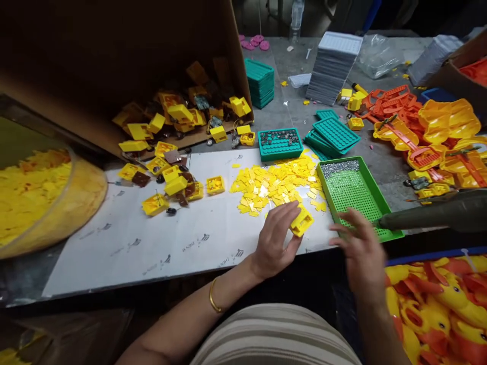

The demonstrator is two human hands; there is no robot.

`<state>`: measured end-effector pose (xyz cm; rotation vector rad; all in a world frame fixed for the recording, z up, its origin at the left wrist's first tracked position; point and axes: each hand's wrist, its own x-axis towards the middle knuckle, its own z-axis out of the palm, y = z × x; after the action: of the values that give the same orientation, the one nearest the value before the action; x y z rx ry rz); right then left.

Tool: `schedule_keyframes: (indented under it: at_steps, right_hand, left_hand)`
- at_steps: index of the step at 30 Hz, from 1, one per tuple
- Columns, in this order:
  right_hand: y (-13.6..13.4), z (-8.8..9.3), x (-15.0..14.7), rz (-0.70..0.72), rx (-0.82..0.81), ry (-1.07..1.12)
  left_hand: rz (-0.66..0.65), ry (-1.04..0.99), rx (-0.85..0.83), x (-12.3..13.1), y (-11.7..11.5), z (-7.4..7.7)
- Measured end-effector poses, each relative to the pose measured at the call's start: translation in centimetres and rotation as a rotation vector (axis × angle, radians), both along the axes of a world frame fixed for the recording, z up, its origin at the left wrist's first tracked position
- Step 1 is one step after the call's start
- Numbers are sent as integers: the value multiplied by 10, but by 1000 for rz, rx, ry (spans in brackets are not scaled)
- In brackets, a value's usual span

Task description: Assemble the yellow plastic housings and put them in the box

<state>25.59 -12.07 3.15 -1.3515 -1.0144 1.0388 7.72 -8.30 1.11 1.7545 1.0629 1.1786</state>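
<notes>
In the head view, the left hand (277,241) has its grip closed on a small yellow housing (303,221), held between thumb and fingers with its hollow side showing, above the near edge of the table (292,109), in front of a spread of flat yellow pieces (262,182). The right hand (363,253) is blurred, its grip wide with the fingers parted, by the near end of a green tray (359,195). That tray has a perforated bottom, with silvery screws (344,165) gathered along its far end; the tip of a dark tool (437,213) reaches over its near right corner.

Beyond the flat pieces sits a teal tray (274,151) with small dark round parts (279,136) clustered in its farther half. Beside it lie loose teal trays (337,133), overlapping at angles.

At the left, a cardboard box (224,25) opens towards the person; yellow housings with dark parts (180,112) are heaped inside and spill past its edge onto a white sheet (133,243). A round tub (85,187) holds many yellow pieces (34,192). At lower right, a blue-rimmed crate (429,256) is full of yellow and orange toys (437,304).
</notes>
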Motion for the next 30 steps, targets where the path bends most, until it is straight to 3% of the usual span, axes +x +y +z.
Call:
schedule_keyframes:
  at_steps: [5, 8, 11, 13, 15, 17, 21, 30]
  right_hand:
    - [33, -3, -44, 236, -127, 186]
    - [54, 2, -52, 328, -105, 94]
    - [81, 5, -54, 481, -46, -171]
    - [112, 6, -51, 423, 46, -435]
    - [151, 5, -43, 215, 138, -693]
    - [192, 1, -33, 65, 151, -870]
    - [245, -8, -26, 43, 128, -1002]
    - [247, -10, -41, 182, 84, -1163]
  left_hand:
    - [-51, -159, -128, -20, 1, 0]
    - [-63, -438, -513, -34, 20, 8]
    - [-122, -682, -906, -38, 45, 13]
    - [-101, -753, -1052, -39, 59, 12]
    - [-50, -765, -1139, -40, 69, 9]
    - [-30, -756, -1194, -42, 74, 5]
    - [-31, -767, -1235, -50, 78, 1]
    - [-61, -737, -1247, -55, 79, -3]
